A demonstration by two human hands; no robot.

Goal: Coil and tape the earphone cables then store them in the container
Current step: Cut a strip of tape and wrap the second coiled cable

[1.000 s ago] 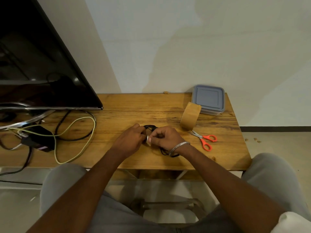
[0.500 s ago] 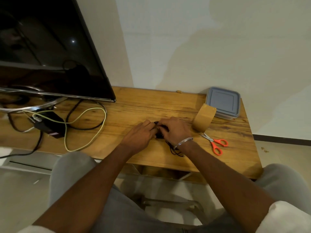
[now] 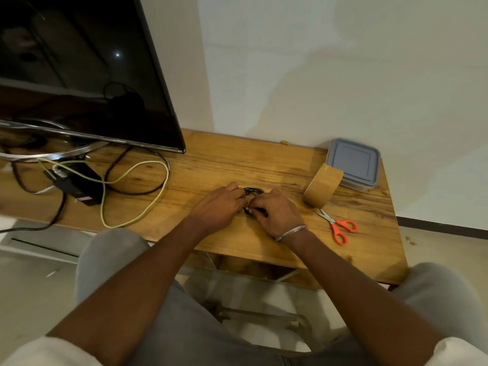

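A black earphone cable (image 3: 253, 191) lies bunched in loops between my two hands on the wooden table (image 3: 219, 165). My left hand (image 3: 220, 206) and my right hand (image 3: 277, 211) both pinch the bundle; most of it is hidden under my fingers. A brown tape roll (image 3: 322, 187) stands on edge to the right, leaning against a clear container with a grey-blue lid (image 3: 352, 163) at the back right corner. Orange-handled scissors (image 3: 338, 225) lie in front of the tape.
A large dark TV screen (image 3: 79, 70) on a metal stand fills the back left. A black power adapter (image 3: 76, 184) with black and pale yellow-green cables (image 3: 148, 207) sprawls on the left half of the table. The wall is behind, the table's right edge drops to the floor.
The view shifted so the table sits further right and lower. My hands closed together over the cable; the loop hanging below my right wrist is now gathered out of sight.
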